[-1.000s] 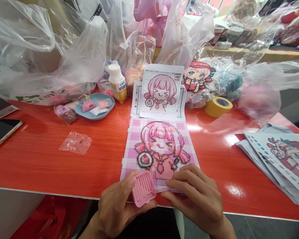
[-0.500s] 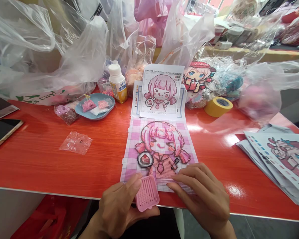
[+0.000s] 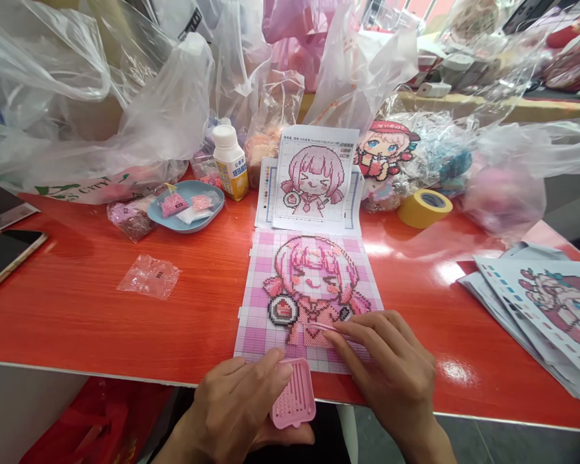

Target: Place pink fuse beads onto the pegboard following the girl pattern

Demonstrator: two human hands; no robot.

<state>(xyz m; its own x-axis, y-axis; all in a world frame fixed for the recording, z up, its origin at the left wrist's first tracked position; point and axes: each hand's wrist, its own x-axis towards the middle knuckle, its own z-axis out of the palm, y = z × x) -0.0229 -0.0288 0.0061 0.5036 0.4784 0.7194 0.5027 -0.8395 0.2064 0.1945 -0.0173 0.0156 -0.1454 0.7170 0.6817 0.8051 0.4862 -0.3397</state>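
Observation:
My left hand (image 3: 239,399) is closed round a small pink ridged bead tray (image 3: 294,394), its thumb over the upper corner, just off the table's front edge. Beads lie in some of the tray's grooves. In my right hand (image 3: 391,364) are pink tweezers (image 3: 336,328), pinched between thumb and fingers. Their tips point left, over the chest of a pink-haired bead figure (image 3: 314,290) laid out on a pink-and-white checked pegboard (image 3: 251,328). Whether the tips hold a bead is too small to tell. Part of the figure's right side is hidden behind my right hand.
Behind the pegboard a printed pattern sheet (image 3: 314,219) leans upright. A blue plate (image 3: 186,225) with bead bags, a white bottle (image 3: 229,161), yellow tape (image 3: 424,207) and plastic bags line the back. A small clear bag (image 3: 147,277) and phone (image 3: 9,261) lie left; papers (image 3: 541,322) lie right.
The right hand and tweezers have moved up and left, from the figure's lower edge onto its chest. My left hand has lowered the bead tray slightly toward me and to the right.

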